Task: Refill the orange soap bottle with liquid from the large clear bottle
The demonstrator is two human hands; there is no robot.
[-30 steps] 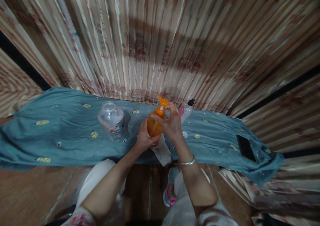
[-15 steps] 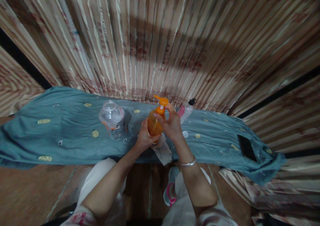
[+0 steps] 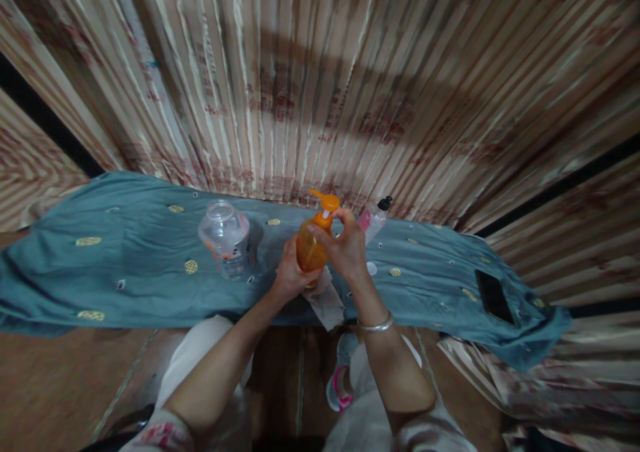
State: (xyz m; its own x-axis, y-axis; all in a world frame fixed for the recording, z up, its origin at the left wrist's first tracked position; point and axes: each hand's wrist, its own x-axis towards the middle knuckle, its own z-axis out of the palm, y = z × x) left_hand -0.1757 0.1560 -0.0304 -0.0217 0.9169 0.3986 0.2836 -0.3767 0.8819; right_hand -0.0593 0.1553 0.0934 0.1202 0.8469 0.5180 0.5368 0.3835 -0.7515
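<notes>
Orange bottle point(image 3: 311, 249) held between left hand point(image 3: 291, 272) and right hand point(image 3: 347, 247)

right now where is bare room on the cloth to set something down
Bare cloth shows from the left end to the clear jar, and between the black-capped bottle and the phone. The middle is crowded: the left hand and right hand hold the orange pump bottle, with crumpled paper near it and the black-capped bottle beyond the right hand.
</notes>
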